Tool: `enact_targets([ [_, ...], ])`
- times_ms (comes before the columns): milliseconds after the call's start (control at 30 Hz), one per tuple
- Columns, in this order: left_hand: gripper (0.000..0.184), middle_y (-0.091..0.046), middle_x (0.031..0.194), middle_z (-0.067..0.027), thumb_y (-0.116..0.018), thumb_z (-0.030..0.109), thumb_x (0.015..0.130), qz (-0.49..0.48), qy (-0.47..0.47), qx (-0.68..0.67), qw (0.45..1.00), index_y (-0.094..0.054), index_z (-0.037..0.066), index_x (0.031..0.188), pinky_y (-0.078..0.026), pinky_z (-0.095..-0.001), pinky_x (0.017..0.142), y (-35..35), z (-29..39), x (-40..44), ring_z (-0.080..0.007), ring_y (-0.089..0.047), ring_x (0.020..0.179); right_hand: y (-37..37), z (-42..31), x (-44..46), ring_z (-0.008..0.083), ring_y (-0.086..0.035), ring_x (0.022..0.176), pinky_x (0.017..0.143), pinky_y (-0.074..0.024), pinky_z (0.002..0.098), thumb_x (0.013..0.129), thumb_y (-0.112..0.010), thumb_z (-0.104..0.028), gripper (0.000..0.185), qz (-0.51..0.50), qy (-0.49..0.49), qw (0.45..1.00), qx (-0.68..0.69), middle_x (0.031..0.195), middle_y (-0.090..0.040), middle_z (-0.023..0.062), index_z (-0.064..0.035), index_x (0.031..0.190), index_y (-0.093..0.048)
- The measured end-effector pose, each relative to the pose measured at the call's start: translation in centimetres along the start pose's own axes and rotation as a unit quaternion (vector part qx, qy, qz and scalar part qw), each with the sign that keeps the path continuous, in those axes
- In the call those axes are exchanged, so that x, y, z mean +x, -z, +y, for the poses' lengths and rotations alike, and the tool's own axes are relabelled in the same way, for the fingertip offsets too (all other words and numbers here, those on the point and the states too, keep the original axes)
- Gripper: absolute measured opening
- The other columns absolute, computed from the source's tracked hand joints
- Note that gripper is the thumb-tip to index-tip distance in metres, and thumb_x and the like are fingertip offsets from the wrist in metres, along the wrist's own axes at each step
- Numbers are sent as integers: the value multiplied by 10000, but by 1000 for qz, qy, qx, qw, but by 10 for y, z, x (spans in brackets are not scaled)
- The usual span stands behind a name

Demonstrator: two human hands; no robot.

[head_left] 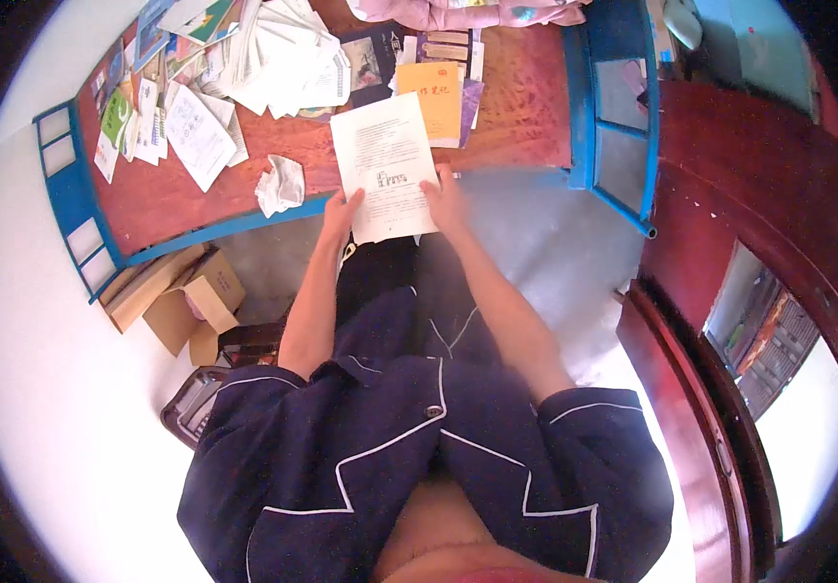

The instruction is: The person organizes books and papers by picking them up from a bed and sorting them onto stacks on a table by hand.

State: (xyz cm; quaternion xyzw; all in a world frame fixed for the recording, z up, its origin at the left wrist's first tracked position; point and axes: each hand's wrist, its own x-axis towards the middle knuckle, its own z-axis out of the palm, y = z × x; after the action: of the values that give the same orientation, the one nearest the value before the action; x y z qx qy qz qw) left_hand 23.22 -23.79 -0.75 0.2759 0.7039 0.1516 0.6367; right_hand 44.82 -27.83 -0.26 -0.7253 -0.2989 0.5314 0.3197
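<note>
Both my hands hold a printed sheet of paper (pixel 380 146) up in front of me, over the near edge of a wooden bed board (pixel 293 219). My left hand (pixel 343 211) grips its lower left edge, thumb on the front. At the lower right edge, my right hand (pixel 444 199) pinches it the same way. Lines of text and a small dark diagram show on the page. The fingers behind the paper are hidden. Just beyond it lies an orange notebook (pixel 431 92), and left of it a crumpled white tissue (pixel 280 185).
Heaped papers (pixel 278 58) and booklets (pixel 118 131) cover the far left of the board. A pink quilt (pixel 468 14) lies at the back. Blue metal end frames (pixel 623 107) stand at both sides. An open cardboard box (pixel 195 299) is on the floor left; a red wardrobe (pixel 730 165) stands right.
</note>
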Motion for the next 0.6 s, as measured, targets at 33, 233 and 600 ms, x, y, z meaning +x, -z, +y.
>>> enact_targets([
  [33, 311, -665, 1013, -113, -613, 171, 911, -15, -16, -49, 999, -599, -46, 1133, -517, -300, 745, 6, -7, -4, -167, -641, 829, 1, -7, -7, 329, -604, 988, 844, -447, 402, 874, -603, -147, 274, 0, 12, 1000, 0, 1046, -625, 194, -44, 1104, -496],
  [233, 283, -665, 1007, -105, -597, 165, 916, -60, -44, 4, 997, -605, -47, 1103, -509, -291, 749, 19, 9, -14, -151, -632, 835, 2, -20, -28, 336, -599, 1006, 871, -445, 395, 855, -607, -103, 292, 52, 90, 994, 31, 1050, -628, 206, -3, 1115, -518],
  [600, 278, -657, 1025, -76, -568, 163, 936, -318, -101, 157, 930, -599, -27, 1137, -491, -288, 790, 6, 64, -3, -134, -613, 875, -6, -33, -130, 191, -620, 886, 792, -492, 329, 857, -643, -147, 345, 217, -80, 937, 261, 1012, -655, 132, 15, 1148, -551],
])
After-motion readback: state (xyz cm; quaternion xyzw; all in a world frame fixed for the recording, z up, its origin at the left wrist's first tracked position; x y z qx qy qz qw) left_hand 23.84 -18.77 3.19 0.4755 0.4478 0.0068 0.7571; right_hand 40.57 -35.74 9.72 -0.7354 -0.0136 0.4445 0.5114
